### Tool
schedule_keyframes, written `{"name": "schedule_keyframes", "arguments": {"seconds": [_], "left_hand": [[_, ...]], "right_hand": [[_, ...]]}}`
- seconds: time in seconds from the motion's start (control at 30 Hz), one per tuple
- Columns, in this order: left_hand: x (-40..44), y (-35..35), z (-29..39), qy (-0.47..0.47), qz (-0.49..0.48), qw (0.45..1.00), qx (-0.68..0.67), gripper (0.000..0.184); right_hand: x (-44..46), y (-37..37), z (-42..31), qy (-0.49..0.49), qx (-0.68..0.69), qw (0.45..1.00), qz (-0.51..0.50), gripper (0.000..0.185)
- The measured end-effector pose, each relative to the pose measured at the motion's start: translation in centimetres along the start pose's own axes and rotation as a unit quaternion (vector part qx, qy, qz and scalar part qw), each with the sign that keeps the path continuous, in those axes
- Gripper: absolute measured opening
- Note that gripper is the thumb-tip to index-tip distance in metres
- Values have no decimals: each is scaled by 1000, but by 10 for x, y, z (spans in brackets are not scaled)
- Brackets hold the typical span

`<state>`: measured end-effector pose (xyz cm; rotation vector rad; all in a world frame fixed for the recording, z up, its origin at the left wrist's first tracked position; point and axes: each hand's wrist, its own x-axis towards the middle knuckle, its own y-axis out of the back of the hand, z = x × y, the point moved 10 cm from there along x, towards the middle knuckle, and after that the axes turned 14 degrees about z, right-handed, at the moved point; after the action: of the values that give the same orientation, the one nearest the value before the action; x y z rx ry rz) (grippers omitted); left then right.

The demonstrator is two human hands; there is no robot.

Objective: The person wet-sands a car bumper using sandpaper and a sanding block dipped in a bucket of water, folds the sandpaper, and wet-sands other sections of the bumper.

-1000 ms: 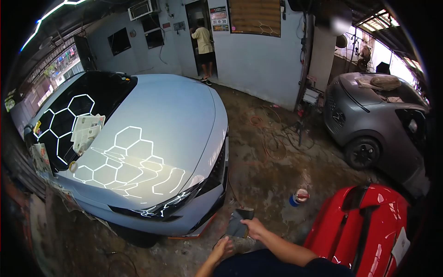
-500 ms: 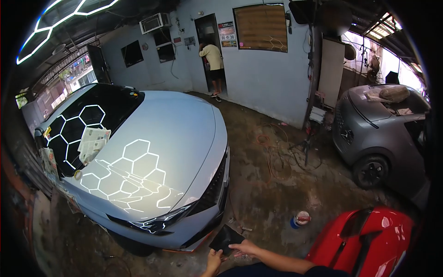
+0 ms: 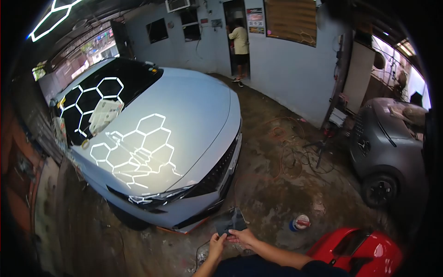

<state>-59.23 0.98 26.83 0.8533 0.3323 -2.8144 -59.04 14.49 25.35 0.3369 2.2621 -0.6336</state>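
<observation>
At the lower middle of the frame, a dark, flat sheet (image 3: 225, 224) sits between two bare hands, in front of the pale car (image 3: 196, 108) and apart from its bumper. The left hand (image 3: 216, 243) pinches the sheet's near edge between thumb and fingers; the right hand (image 3: 243, 237) grips close beside it, thumb on top. Both sets of fingers are closed on the sheet, none spread wide.

As for progress, the sheet is picked up and secured in both hands, and handling it looks midway: it is not set down, and neither hand touches the car. Whether it is folded, or any surface is finished, I cannot tell, so what is left stays open. Newspaper (image 3: 105, 116) lies on the windshield at left; right of the hands, a round container (image 3: 301, 223) stands on the floor, near the red bodywork (image 3: 339, 244) at lower right.
</observation>
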Motion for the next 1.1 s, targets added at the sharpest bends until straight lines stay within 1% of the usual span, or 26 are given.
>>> {"name": "schedule_keyframes", "arguments": {"seconds": [0.03,0.07,0.1,0.17,0.23,0.33,0.43,0.47,0.5,0.57,0.6,0.63,0.7,0.77,0.8,0.9,1.0,1.1], "left_hand": [[3,-2,-1,-18,11,1000,-21,11],[5,-1,-3,-3,7,998,-68,8],[2,1,-5,-17,2,997,-76,9],[-10,-4,22,-44,1,995,-89,12],[-9,7,29,-81,15,996,-42,16],[-13,25,43,-106,34,994,2,23],[-19,40,60,-142,50,987,60,27],[-20,47,66,-164,60,981,87,27],[-21,52,71,-185,68,974,115,28],[-52,47,111,-248,104,935,232,21],[-63,46,126,-276,120,908,291,18],[-68,46,134,-321,121,883,320,17],[-79,42,146,-409,120,823,375,15],[-98,31,162,-468,118,782,394,16],[-108,24,170,-499,116,759,402,17],[-130,16,183,-569,142,714,382,23],[-153,14,186,-647,183,654,347,33],[-169,8,187,-688,184,630,309,37]], "right_hand": [[-1,0,-2,-4,12,1000,-12,25],[-2,0,-3,-9,23,999,-24,25],[-3,-1,-1,-18,34,999,-36,24],[-1,0,1,-38,27,997,-61,23],[-10,-3,1,-65,23,994,-88,22],[-17,-5,-10,-32,-11,994,-103,26],[-9,5,-8,-33,-28,995,-86,24],[-8,9,-10,-22,-48,996,-73,25],[-5,12,-18,22,-82,995,-58,25],[2,18,-34,112,-149,982,-27,27],[4,16,-45,182,-168,969,-25,37],[-7,8,-64,277,-216,936,-22,42],[-53,-25,-106,456,-302,837,-15,51],[-92,-56,-126,532,-362,765,-40,57],[-105,-67,-131,568,-389,723,-52,60],[-111,-80,-119,592,-417,674,-146,56],[-136,-81,-118,671,-452,568,-148,53],[-171,-72,-135,733,-389,550,-91,48]]}}
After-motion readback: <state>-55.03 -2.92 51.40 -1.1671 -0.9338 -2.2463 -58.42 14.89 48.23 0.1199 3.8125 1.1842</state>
